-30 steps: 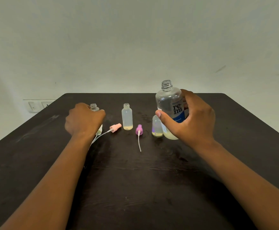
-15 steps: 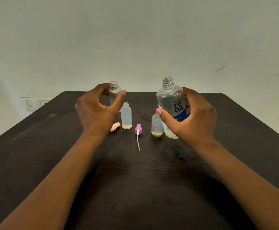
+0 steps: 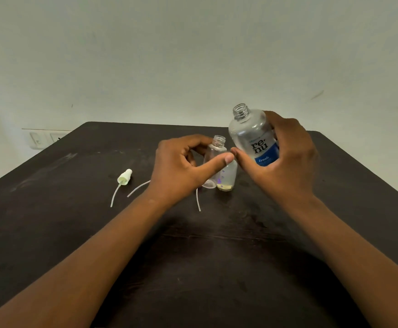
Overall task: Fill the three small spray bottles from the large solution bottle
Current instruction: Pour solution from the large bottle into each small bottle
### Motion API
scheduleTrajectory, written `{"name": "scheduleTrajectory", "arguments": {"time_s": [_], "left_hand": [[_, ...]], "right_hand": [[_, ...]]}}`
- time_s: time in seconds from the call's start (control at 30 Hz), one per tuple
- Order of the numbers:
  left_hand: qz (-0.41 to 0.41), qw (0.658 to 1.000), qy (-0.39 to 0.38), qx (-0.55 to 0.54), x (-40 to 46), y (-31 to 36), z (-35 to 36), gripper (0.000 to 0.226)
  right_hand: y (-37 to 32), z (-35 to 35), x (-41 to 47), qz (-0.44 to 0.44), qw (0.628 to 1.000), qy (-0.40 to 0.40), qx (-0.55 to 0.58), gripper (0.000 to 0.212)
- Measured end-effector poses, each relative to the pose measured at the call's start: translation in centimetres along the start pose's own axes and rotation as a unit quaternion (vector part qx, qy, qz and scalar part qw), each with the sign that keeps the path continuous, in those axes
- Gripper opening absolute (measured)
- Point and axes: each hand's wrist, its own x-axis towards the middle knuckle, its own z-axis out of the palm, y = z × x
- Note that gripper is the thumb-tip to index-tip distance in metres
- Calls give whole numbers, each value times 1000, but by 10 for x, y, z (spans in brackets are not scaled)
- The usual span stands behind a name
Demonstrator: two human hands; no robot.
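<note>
My left hand (image 3: 181,166) grips a small clear spray bottle (image 3: 217,147) with an open neck, lifted off the dark table (image 3: 75,233). My right hand (image 3: 285,159) is closed around the large solution bottle (image 3: 252,136), uncapped, with a blue and white label, raised and tilted slightly left beside the small one. A second small bottle (image 3: 228,181) with a little yellowish liquid stands on the table behind my left thumb. The third small bottle is hidden behind my left hand.
A pale yellow spray cap (image 3: 124,177) with its dip tube lies on the table at left. Two more dip tubes (image 3: 137,190) (image 3: 198,202) stick out from under my left hand. A wall socket (image 3: 44,138) is at the far left.
My left hand carried the small clear bottle to the right, up against the large bottle. My right hand lifted the large bottle off the table and tilted it slightly.
</note>
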Motion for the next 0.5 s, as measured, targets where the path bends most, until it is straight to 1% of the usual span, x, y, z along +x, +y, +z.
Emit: {"name": "scheduleTrajectory", "arguments": {"time_s": [0.1,0.2,0.33,0.5], "left_hand": [[-5,1000,-30,-1,-1,-1,3,32],[-20,999,-33,8,-1,-3,4,36],[-47,998,-42,17,0,-5,6,35],[-53,997,-40,31,-1,-8,7,36]], "right_hand": [[3,2,0,-4,1000,3,-16,75],[5,4,0,-4,1000,-2,-26,73],[7,5,0,-2,999,-10,-38,71],[8,7,0,-8,999,-6,-43,71]]}}
